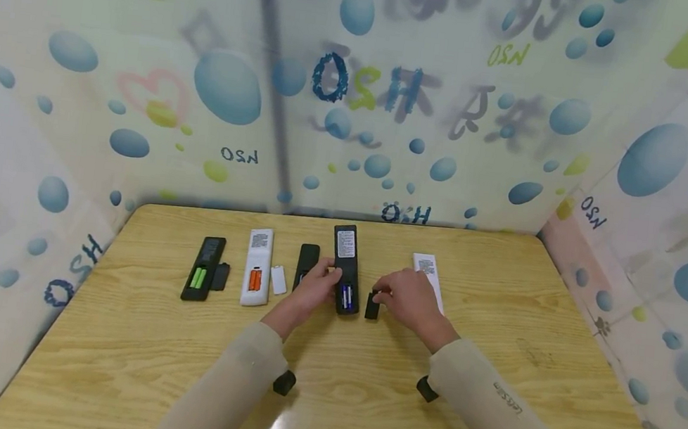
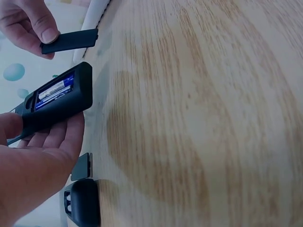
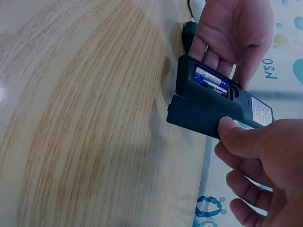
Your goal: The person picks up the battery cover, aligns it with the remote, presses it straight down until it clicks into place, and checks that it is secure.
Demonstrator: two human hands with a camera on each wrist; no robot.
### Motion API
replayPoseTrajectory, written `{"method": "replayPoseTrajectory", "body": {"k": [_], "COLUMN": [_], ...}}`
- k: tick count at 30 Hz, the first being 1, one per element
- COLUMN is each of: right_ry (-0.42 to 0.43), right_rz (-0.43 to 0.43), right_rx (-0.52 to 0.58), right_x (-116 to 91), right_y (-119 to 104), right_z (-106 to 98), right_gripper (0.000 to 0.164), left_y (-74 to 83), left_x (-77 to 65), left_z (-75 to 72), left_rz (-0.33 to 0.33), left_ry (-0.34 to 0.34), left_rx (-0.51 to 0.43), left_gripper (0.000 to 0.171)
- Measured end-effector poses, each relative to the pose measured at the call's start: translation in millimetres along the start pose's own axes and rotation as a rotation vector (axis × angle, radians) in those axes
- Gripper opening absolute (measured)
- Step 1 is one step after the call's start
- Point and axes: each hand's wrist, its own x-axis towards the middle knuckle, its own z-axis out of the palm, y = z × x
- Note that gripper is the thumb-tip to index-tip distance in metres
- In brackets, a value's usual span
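My left hand (image 1: 318, 286) holds a black remote control (image 1: 348, 261) with its back turned up, thumb on one side and fingers underneath. Its battery compartment is uncovered, and two blue-and-silver batteries (image 3: 210, 81) lie inside. A white printed label (image 1: 346, 244) is on the remote's upper back. Just right of it, my right hand (image 1: 409, 296) pinches a black battery cover (image 2: 71, 41) between thumb and fingers, at one end. In the right wrist view the cover overlaps the remote's edge. Both are held above the wooden table (image 1: 351, 378).
Left of my hands lie a black remote (image 1: 202, 269) with green batteries, its cover (image 1: 219, 277) beside it, a white remote (image 1: 259, 254) with orange batteries and a white cover (image 1: 278, 280). Another black remote (image 1: 308, 258) is partly behind my left hand. A white remote (image 1: 431, 272) lies behind my right.
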Motion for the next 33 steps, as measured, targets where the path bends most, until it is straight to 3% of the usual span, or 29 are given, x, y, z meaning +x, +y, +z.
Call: {"method": "replayPoseTrajectory", "body": {"k": [9,33], "right_ry": [0.002,0.049], "right_rz": [-0.016,-0.053], "right_rx": [-0.012,0.03], "right_x": [-2.0,-1.3], "right_y": [1.2,-7.5], "right_z": [1.9,-2.2], "right_gripper": [0.015,0.015], "left_y": [-2.6,-4.2], "left_x": [-0.1,1.6], "left_z": [1.5,3.5], "left_rz": [0.003,0.004], "left_ry": [0.003,-0.003], "left_rx": [0.032,-0.004], "left_gripper": [0.037,0.032]}}
